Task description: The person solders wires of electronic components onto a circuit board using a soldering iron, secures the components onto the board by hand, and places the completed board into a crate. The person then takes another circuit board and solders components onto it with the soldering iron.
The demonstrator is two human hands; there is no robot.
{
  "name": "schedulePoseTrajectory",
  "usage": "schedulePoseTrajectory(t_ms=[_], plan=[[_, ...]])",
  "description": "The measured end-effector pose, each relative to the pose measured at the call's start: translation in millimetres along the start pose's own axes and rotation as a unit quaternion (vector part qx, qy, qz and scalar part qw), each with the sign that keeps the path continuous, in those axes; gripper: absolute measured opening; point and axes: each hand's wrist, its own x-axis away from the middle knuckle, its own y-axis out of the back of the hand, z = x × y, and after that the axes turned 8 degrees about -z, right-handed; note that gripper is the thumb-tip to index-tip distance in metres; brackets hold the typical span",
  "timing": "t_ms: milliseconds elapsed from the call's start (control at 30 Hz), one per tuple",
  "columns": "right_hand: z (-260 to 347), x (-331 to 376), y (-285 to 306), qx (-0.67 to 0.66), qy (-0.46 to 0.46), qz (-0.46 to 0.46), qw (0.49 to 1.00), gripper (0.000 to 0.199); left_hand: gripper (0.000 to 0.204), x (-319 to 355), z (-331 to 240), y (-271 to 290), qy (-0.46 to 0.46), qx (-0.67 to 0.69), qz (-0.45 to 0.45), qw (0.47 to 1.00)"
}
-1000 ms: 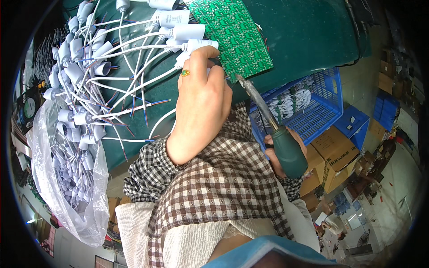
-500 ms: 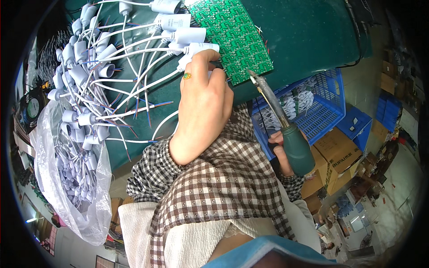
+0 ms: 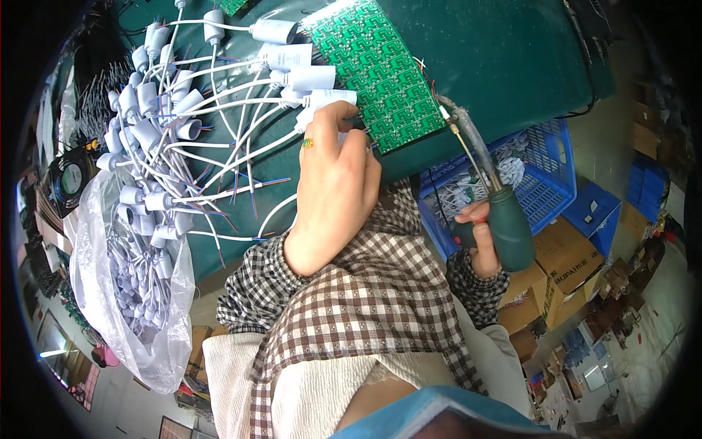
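**Left hand on the wired parts, right hand around a soldering iron**

The left hand (image 3: 338,192), a ring on one finger, lies palm down on the dark green work mat (image 3: 504,66). Its fingertips are curled onto a white plastic cylindrical part with thin white leads (image 3: 327,100) at the near edge of the green printed circuit board panel (image 3: 380,73). How tightly they pinch cannot be told.

The right hand (image 3: 479,238) is closed around the dark green handle of a soldering iron (image 3: 504,223), whose metal tip points up toward the panel's right corner.

More white wired parts (image 3: 157,146) fan out to the left above a clear plastic bag (image 3: 131,293). A blue plastic crate (image 3: 541,175) sits beyond the iron.
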Motion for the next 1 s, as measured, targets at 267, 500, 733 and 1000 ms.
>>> schedulePoseTrajectory(t_ms=[267,500,733,1000], plan=[[-11,-29,-2,-0.041,0.027,-0.016,0.999,0.023,0.015,0,4,-1,0.001,-0.020,0.011,1.000],[0,-47,0,-0.080,-0.003,-0.072,0.994,0.037,0.019,-2,1,7,0.016,0.001,0.020,1.000],[20,-110,17,-0.235,-0.032,-0.097,0.967,0.040,0.016,11,14,54,0.095,0.026,0.057,0.994],[22,-280,31,-0.405,-0.200,-0.021,0.892,0.038,0.040,27,39,54,0.178,0.101,0.100,0.974]])
